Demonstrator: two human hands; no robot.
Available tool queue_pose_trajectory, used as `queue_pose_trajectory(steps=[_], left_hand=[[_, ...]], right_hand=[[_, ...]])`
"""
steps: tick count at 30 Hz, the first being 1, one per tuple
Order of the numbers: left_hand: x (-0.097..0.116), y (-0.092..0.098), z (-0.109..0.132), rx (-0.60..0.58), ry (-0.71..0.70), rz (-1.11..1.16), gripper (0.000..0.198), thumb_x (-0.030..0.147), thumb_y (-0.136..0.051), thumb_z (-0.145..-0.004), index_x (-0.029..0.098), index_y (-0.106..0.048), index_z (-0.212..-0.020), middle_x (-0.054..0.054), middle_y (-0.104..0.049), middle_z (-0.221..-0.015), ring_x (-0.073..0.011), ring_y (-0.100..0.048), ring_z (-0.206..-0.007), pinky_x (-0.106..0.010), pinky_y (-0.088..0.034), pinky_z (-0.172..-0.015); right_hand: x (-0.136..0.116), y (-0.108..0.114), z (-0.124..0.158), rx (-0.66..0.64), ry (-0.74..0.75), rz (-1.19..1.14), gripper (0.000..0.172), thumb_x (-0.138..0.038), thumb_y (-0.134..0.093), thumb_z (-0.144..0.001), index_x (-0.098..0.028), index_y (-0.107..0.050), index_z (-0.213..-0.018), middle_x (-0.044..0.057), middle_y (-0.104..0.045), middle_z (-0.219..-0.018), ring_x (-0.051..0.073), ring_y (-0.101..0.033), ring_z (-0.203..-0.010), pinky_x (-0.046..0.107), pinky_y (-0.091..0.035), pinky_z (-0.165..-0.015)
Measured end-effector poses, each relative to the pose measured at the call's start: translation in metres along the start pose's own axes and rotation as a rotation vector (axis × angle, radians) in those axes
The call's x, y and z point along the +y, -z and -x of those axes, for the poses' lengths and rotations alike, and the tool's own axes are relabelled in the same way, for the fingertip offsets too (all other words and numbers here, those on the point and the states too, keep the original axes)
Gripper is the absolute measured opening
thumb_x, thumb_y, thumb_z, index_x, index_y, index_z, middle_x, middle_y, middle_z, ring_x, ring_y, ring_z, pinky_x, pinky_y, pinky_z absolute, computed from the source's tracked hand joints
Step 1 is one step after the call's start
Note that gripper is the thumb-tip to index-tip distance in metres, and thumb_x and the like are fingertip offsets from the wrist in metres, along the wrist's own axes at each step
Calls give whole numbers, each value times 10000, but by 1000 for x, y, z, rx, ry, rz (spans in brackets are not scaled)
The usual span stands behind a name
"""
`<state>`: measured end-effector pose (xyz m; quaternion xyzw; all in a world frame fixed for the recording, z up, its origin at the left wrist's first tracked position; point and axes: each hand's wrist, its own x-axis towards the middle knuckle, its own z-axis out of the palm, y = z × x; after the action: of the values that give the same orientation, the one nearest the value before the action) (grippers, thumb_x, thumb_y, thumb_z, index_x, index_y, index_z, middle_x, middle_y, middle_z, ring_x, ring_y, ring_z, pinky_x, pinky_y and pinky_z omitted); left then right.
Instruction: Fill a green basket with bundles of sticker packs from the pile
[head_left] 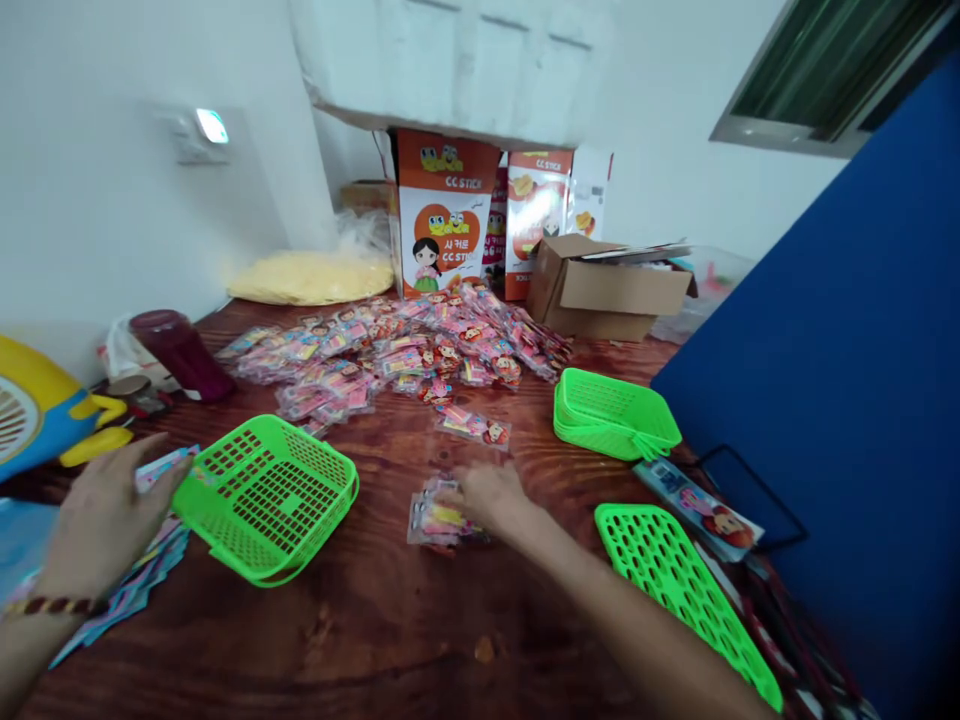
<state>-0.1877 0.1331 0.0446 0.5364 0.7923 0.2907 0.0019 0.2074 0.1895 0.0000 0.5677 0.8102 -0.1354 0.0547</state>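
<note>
My left hand (pixel 105 515) lies at the left of the wooden table (pixel 390 640), fingers closed on a flat printed card (pixel 161 468) beside the rim of an empty green plastic basket (pixel 270 495). A fan of similar cards (pixel 139 585) lies under that hand. My right hand (pixel 487 495) reaches to the table's middle and rests on a small bundle of pink snack packets (pixel 435 522), fingers curled on it. One loose packet (pixel 476 427) lies just beyond. A wide heap of the same packets (pixel 397 350) spreads behind.
A stack of green baskets (pixel 611 412) sits at the right, a green lid (pixel 686 590) at the near right. Printed cartons (pixel 442 215) and an open cardboard box (pixel 604 290) stand at the back. A dark red cup (pixel 180 352) and a blue panel (pixel 847 350) flank the table.
</note>
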Motion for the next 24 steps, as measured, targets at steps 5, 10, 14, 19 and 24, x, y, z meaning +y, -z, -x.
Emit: queue_pose_trajectory(steps=[5, 10, 14, 19, 24], left_hand=[[94, -40, 98, 32, -530, 290, 547, 330, -497, -893, 608, -370, -1346, 132, -572, -1328, -213, -534, -1263, -408, -421, -1108], [143, -134, 180, -467, -732, 204, 627, 324, -638, -833, 363, -432, -1424, -108, -437, -1498, -378, -386, -1382, -609, -393, -1081], [126, -138, 211, -609, -805, 66, 726, 465, -800, -689, 395, -511, -1352, -69, -344, -1561, -478, -245, -1420, -757, -246, -1073], [110, -113, 220, -603, -728, 193, 413, 460, -686, -820, 378, -621, -1220, -60, -521, -1439, -418, -309, -1404, -714, -244, -1076], [116, -110, 201, -535, -535, 349, 160, 254, -518, -945, 273, -661, -1016, -25, -698, -1094, -245, -529, -1206, -506, -339, -1060]], right_hand=[[25, 15, -82, 177, -132, -58, 495, -474, -355, -982, -229, -504, -1386, 136, -454, -1471, 311, -395, -1348, 516, -337, -1059], [48, -28, -93, 166, 25, -22, 595, -504, -300, -993, -256, -263, -1532, 86, -223, -1601, 286, -143, -1475, 578, -144, -1151], [75, -54, -32, 154, 62, 25, 611, -496, -315, -989, -246, -243, -1541, 79, -215, -1603, 273, -126, -1481, 538, -119, -1170], [70, -46, 26, 231, -50, -122, 483, -431, -449, -964, -210, -510, -1389, 132, -438, -1486, 286, -332, -1394, 495, -260, -1120], [18, -31, 40, 127, 273, -233, 287, -419, -602, -901, -197, -646, -1078, 99, -653, -1116, 230, -571, -1066, 360, -404, -934]])
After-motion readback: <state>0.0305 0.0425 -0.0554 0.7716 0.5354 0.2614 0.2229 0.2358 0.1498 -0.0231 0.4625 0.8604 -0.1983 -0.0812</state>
